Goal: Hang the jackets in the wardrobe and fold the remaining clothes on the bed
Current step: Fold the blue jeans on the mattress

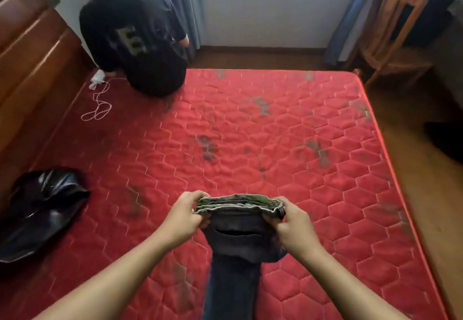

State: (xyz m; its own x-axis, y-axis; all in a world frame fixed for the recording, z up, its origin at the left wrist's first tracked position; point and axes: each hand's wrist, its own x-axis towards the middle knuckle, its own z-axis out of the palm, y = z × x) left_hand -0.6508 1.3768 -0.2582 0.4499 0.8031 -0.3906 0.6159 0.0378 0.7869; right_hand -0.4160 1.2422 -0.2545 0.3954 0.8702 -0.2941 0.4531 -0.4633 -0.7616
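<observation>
A pair of dark blue jeans [238, 239] hangs in front of me over the near part of the red quilted mattress [275, 144]. My left hand [186, 215] grips the left end of the waistband. My right hand [292, 223] grips the right end. The waistband is held level, and the legs drop down out of the bottom of the view. A shiny black jacket [40, 212] lies crumpled on the mattress at the near left, apart from both hands.
A person in a black T-shirt [132, 34] sits on the far left corner of the mattress, back turned. A white cable [99, 104] trails beside them. A dark wooden headboard [27, 51] runs along the left. A wooden chair [390, 31] stands at the far right on the wood floor.
</observation>
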